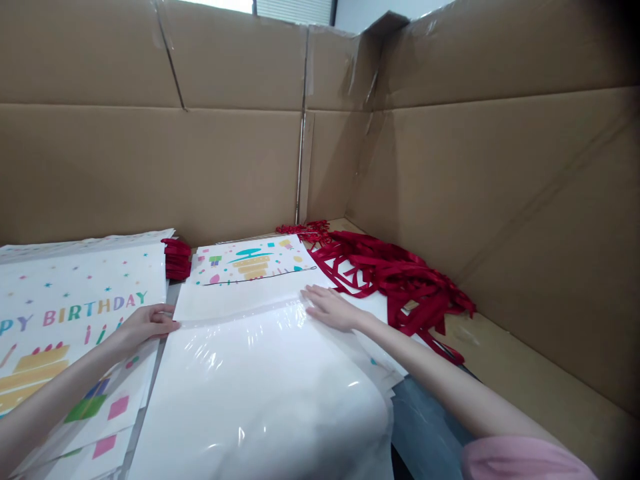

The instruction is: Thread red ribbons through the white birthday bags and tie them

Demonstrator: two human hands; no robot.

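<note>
Nearest me: glossy clear plastic sheet [250, 400] over white, front part bulging up, far part flatter. That's the thing being handled, centre of my view. Pink sleeve [525, 459] low right, on my right arm. My left hand [145, 325] is at the sheet's left edge, fingers partly curled; can't tell if it pinches or just touches. My right hand [333, 310] is spread palm down near the sheet's far right corner, gripping nothing I can see. Step in hand, my read: squaring or smoothing the sheet. The next move calls for both edges held even and light pressure, since the loose film could crease or slide.

Left, just beside the sheet: stack of birthday prints [110, 267], my left forearm crossing above it. Grey surface [430, 413] shows to the right.

Just past the sheet: thin dark cord [265, 276] lying across a cake print [253, 263]; could snag the film. Red ribbons [400, 267] tangle beyond my right hand, the likeliest obstacle there. Red bundle [177, 260] by the stack's far corner, smaller red heap [310, 230] farther back. Cardboard walls [225, 160] close off the far and right sides, limiting reach.
</note>
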